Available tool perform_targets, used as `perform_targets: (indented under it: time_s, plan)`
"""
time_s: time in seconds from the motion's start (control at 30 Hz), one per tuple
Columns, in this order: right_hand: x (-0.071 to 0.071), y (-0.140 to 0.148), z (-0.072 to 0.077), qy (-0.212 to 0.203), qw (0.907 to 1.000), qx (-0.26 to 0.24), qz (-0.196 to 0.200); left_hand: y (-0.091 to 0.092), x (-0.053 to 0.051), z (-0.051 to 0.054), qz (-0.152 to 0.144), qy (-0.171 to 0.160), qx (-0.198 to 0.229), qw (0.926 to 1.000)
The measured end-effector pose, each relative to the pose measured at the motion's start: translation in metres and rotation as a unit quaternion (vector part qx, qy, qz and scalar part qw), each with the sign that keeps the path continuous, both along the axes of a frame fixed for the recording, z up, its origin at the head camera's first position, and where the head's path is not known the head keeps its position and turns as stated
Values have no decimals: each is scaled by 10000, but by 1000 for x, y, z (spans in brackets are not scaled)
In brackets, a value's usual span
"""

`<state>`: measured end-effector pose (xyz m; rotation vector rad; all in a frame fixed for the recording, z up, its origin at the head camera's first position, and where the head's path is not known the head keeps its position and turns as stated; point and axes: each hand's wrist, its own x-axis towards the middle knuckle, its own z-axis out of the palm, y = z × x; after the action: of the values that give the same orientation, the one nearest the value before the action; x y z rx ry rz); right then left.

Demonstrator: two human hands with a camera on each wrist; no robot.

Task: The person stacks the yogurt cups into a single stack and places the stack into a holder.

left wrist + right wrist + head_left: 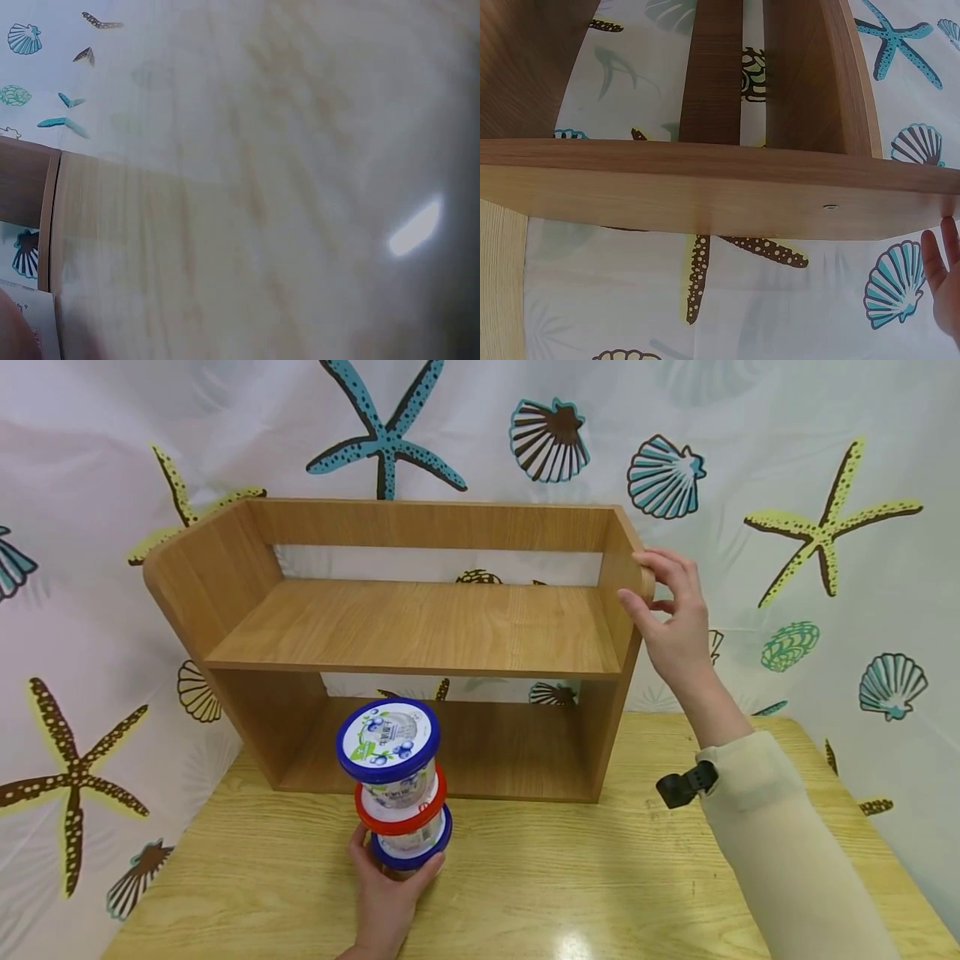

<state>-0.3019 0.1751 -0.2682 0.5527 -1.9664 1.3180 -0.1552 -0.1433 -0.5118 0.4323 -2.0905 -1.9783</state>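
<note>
Three plastic tubs are stacked one on another in front of the shelf's lower level. The top tub (390, 739) has a blue lid with blueberry pictures, the middle tub (405, 818) a red lid, the bottom tub (415, 847) a blue one. My left hand (386, 893) grips the lowest tub from the near side; its base is hidden, so I cannot tell whether it touches the table. At the upper right, my right hand (675, 618) holds the front edge of the side panel of a two-level wooden shelf (420, 622), thumb inside and fingers outside.
The shelf stands at the back of a light wooden table (525, 877). Behind it hangs a white curtain (495, 410) printed with shells and starfish. A black band (686, 783) is on my right wrist. In the left wrist view, a printed white surface (41, 315) shows in the corner.
</note>
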Motion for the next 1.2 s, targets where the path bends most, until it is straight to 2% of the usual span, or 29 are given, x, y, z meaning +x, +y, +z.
perform_targets:
  time_s: [0.23,0.33,0.43,0.7,0.87,1.1,1.2]
  plan:
    - [-1,0,-1,41,10000,-5,-11,-6,-2,4,-71,-37,-52,10000]
    - [-2,0,-1,67,10000,-15,-13,-10,-2,9,-123,-117,-62,9998]
    - [-2,-1,-2,87,10000,-28,-3,-13,-3,15,-141,-23,-102,9998]
    - [-3,0,-2,101,9999,34,-30,-20,-1,40,-183,259,-237,9992]
    - [-2,0,-3,113,9999,52,-40,-20,1,56,-305,274,-326,9986]
    - [-1,-1,-2,79,9999,46,-66,-18,6,72,-494,702,-438,9953]
    - [-1,-1,-2,95,9999,44,-47,-19,5,81,-640,733,-522,9939]
